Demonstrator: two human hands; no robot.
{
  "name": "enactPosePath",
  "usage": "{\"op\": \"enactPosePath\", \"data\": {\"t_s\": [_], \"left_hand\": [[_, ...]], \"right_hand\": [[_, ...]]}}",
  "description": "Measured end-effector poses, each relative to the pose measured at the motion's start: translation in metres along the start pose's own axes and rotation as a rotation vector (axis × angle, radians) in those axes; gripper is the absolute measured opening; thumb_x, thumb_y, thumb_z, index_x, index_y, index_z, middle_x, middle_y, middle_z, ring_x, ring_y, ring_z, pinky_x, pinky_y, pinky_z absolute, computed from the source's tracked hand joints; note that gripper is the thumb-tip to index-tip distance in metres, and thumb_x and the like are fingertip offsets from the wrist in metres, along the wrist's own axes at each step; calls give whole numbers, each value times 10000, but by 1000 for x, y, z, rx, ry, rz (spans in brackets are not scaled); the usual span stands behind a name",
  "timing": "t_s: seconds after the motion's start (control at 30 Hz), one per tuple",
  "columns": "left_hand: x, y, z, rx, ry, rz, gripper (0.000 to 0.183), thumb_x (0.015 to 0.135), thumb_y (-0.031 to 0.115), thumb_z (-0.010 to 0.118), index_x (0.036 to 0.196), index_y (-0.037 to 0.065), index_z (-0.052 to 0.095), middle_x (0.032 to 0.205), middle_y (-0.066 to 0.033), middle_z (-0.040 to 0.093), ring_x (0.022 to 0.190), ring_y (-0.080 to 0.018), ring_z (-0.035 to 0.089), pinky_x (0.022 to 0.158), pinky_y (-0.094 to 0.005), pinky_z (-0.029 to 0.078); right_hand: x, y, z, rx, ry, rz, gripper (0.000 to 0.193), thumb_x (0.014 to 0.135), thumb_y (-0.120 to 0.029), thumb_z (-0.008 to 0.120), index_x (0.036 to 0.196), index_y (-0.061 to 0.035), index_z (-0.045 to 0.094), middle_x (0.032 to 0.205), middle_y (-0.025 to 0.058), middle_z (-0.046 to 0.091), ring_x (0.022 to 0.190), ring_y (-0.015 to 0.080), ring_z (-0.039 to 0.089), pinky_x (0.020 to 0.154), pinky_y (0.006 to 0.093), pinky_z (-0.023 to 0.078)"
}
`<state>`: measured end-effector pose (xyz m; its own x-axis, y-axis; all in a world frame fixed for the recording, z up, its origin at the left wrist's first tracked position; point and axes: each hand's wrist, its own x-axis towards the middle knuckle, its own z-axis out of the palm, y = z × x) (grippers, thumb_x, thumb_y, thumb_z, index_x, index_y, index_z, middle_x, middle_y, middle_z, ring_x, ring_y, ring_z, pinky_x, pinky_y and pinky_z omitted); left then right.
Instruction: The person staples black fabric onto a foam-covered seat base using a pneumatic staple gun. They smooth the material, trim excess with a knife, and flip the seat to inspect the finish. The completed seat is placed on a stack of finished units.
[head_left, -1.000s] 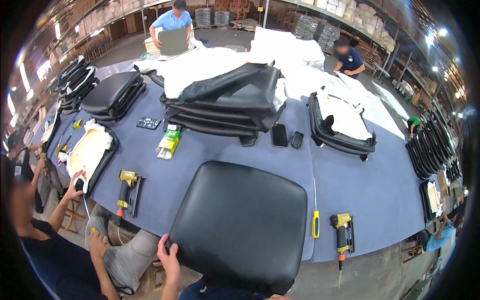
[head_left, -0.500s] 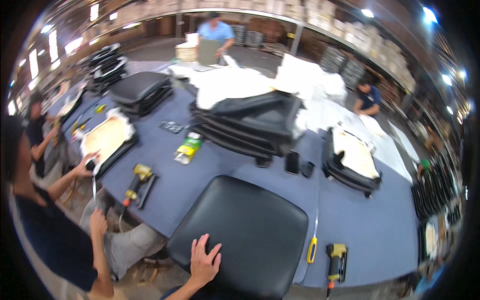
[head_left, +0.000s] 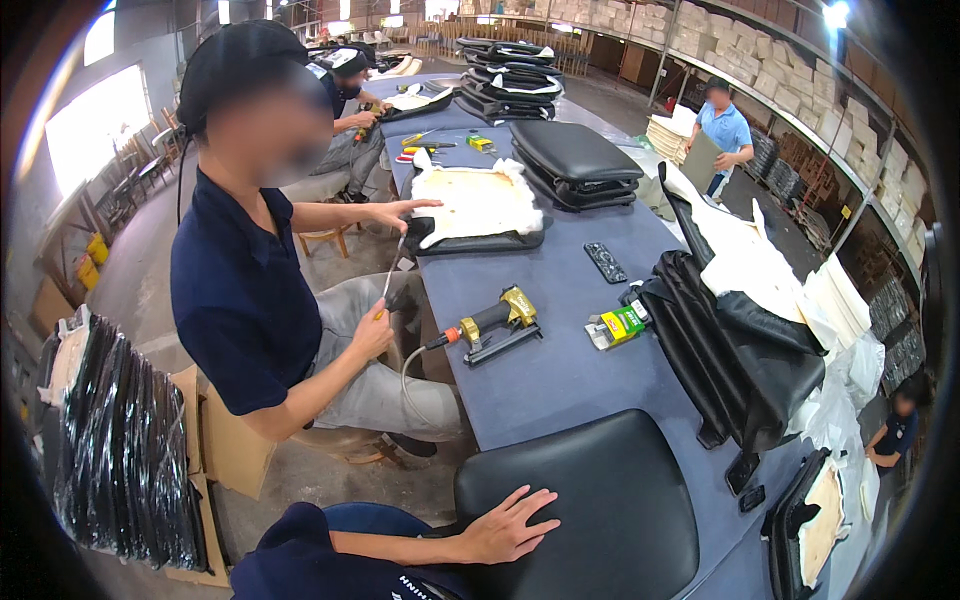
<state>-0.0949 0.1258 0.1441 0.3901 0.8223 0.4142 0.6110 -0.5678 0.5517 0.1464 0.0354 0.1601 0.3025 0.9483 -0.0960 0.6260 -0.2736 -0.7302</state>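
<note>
My left hand (head_left: 510, 525) lies palm down on a black padded chair seat (head_left: 610, 480), its fingers stretched out over the smooth cover. Nothing is gripped in it. The seat lies at the near edge of the blue-covered table (head_left: 540, 390), and the picture's lower rim cuts it off. My right hand is out of view. Beyond the seat, a yellow and black staple gun (head_left: 500, 325) with an air hose lies on its side.
At my left a seated co-worker (head_left: 250, 290) holds a thin tool by an upturned seat (head_left: 475, 205). Black covers (head_left: 720, 350) are piled at the right, near a green-yellow packet (head_left: 618, 325) and a phone (head_left: 604, 262). Wrapped seats (head_left: 125, 450) stand at the far left.
My view has swung left, bringing the seated co-worker fully into sight. My left hand stays on the black seat, now with the forearm reaching in from the left.
</note>
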Motion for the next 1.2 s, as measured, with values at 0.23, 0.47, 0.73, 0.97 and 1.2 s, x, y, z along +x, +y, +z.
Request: {"op": "enactPosePath", "data": {"t_s": [0.23, 0.47, 0.73, 0.97, 1.2], "left_hand": [[-3, -5, -6, 28, -19, -10, 431, 949, 224, 706, 1371, 148, 654, 1550, -172, 483, 1503, -330, 419, 1255, -512, 311], [15, -1, -7, 4, -40, -2, 434, 868, 174, 746, 1295, 123, 687, 1441, -185, 568, 1419, -385, 501, 1201, -577, 361], [10, 1, 4, 19, -47, -70, 518, 860, 122, 735, 1368, 71, 645, 1473, -210, 539, 1414, -419, 492, 1211, -598, 333], [51, -23, -17, 199, -173, -32, 679, 948, 199, 701, 1554, 11, 460, 1646, -217, 393, 1541, -375, 357, 1274, -565, 208], [116, -51, 7, 387, -197, -145, 902, 1016, 533, 591, 1627, -41, 260, 1654, -263, 341, 1505, -449, 361, 1242, -611, 209]], "right_hand": [[-56, 17, 18, 159, -227, 217, 257, 1006, -236, 702, 1110, -12, 771, 1003, 90, 764, 806, 148, 688, 728, 305, 556], [-167, 38, 37, 385, -283, 494, 270, 1010, -241, 697, 1112, -2, 773, 999, 93, 767, 798, 138, 692, 726, 290, 557], [-170, 31, -90, 703, -350, 621, 336, 1038, -260, 647, 1143, 38, 763, 1000, 89, 759, 916, 184, 687, 846, 327, 551], [-101, 4, -39, -77, 415, 197, 591, 986, -172, 655, 1517, 29, 492, 1583, 237, 485, 1491, 396, 440, 1217, 491, 354], [-32, 22, -14, -425, 423, 210, 768, 998, -273, 629, 1638, -9, 296, 1711, 239, 257, 1590, 429, 223, 1280, 517, 208]]}}
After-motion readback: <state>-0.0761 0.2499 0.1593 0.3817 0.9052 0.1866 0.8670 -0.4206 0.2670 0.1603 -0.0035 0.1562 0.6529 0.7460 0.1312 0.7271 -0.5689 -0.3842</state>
